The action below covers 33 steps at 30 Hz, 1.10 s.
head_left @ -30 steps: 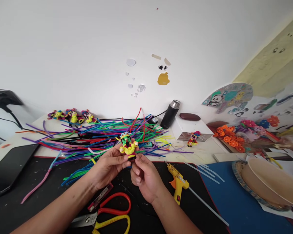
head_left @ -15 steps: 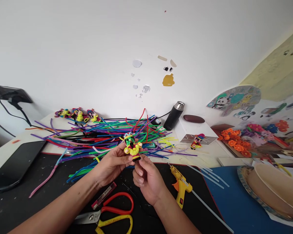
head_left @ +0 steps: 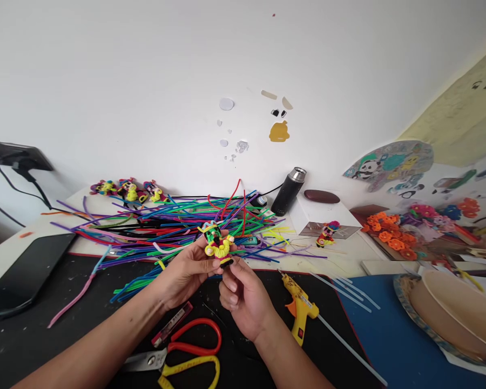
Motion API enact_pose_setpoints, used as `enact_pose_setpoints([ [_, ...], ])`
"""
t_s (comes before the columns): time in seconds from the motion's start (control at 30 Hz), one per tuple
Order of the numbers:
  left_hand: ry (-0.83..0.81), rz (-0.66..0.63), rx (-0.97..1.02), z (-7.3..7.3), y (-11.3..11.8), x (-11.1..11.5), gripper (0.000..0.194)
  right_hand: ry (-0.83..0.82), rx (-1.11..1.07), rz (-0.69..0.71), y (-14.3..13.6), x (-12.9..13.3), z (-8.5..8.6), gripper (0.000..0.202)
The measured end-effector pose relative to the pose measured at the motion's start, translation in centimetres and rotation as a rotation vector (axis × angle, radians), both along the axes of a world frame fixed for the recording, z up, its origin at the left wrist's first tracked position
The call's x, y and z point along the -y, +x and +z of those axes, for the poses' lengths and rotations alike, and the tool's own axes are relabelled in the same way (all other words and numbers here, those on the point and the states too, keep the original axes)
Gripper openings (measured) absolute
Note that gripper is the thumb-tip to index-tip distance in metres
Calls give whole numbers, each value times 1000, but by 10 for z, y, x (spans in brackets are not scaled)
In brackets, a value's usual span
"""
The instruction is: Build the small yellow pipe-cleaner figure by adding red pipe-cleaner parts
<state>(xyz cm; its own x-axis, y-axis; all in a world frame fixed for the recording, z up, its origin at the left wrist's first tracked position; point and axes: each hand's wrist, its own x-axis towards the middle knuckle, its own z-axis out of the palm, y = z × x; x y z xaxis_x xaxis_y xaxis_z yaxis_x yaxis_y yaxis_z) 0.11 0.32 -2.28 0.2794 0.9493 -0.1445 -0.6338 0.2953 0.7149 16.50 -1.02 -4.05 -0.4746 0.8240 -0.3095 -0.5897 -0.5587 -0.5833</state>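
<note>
Yellow, green and red fuzzy figurine [head_left: 218, 249], black-footed

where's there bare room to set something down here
Blue mat: the stretch between the translucent sticks and the tan bowl-shaped item. Black mat, apart from specks: the patch bordered by the dark flat device, pink stem and left forearm. Crowded: behind the held figurine, where pipe cleaners pile up, and right of that forearm, where scissors and a red packet lie.
</note>
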Motion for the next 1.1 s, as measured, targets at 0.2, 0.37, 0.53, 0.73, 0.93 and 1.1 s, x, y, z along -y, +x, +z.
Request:
enact_pose_setpoints([
  [0.2, 16, 10, -36, 0, 0, -1, 59, -20, -2, -8, -1, 0, -1, 42],
  [0.37, 26, 9, -20, -1, 0, -1, 58, -23, -8, -5, 0, -1, -1, 41],
  [0.53, 18, 18, -47, 0, 1, 0, 59, -26, -7, -5, 0, -1, -1, 40],
  [0.73, 9, 62, -105, 2, 3, 0, 59, -51, 4, -6, -1, -2, 0, 41],
  [0.93, 40, 92, -136, 4, 5, 2, 53, -58, -24, -9, 0, -3, 2, 42],
  [1.1, 30, 45, -70, 7, 5, 4, 42, -56, -58, 8, 0, -3, 2, 40],
])
